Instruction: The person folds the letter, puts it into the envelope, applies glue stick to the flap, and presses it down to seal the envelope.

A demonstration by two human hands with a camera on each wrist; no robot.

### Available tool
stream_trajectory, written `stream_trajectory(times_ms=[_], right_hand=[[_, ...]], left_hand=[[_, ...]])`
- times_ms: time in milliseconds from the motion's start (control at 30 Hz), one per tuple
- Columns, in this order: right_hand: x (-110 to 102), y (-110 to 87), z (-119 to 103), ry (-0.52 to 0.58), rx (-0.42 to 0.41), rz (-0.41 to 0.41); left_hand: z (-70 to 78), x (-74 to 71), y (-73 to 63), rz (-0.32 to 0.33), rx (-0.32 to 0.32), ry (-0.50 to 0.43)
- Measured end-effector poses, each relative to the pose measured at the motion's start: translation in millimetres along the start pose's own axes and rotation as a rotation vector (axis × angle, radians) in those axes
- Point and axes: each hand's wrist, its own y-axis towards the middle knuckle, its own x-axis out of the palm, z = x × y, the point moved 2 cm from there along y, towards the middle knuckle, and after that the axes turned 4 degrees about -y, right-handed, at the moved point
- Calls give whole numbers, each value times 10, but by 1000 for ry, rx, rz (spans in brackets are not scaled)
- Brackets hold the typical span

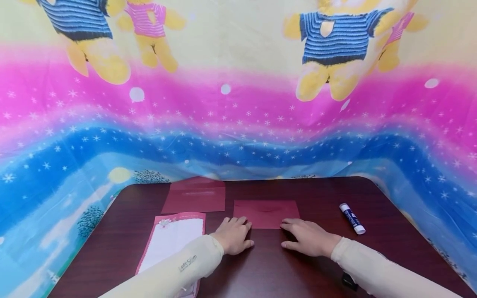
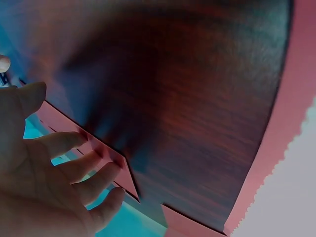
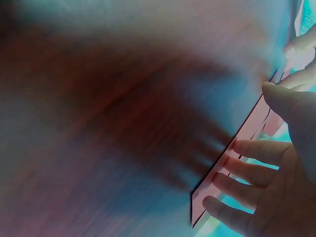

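A flat dark-red paper rectangle, envelope-like (image 1: 266, 213), lies on the table between my hands. My left hand (image 1: 232, 236) rests with its fingertips on the near left corner, thumb held apart on the table side. The fingertips of my right hand (image 1: 311, 238) touch the near right corner, its thumb also spread away. In the left wrist view the fingers (image 2: 74, 175) are spread and gently bent over the red paper (image 2: 126, 177). The right wrist view has that hand's fingers (image 3: 247, 187) along the paper's edge (image 3: 252, 121). Neither hand grips anything.
A white letter sheet with a red decorated border (image 1: 175, 238) lies left, partly under the left sleeve. Behind it is another red paper piece (image 1: 193, 198) with a raised flap shape. A glue stick (image 1: 352, 218) lies right. A printed cloth (image 1: 238, 124) hangs behind the dark table (image 1: 257, 269).
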Motion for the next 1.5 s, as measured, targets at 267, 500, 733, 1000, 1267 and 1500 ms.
stream_trajectory(times_ms=[267,500,733,1000,1267,1500], right_hand=[[-18,168,27,-29,41,22],[-47,276,68,-44,69,17],[-90,375,91,-17,105,-9],[-96,422,108,-18,122,-19],[-100,433,99,-5,131,-24],[-88,413,94,9,130,-18]], left_hand=[[-82,-50,139,-13,-33,-48],[-133,-75,250,-42,-60,-119],[-161,-73,336,-52,-85,-144],[-171,-77,400,-59,-100,-164],[-173,-80,405,-65,-106,-155],[-174,-115,351,-58,-98,-181]])
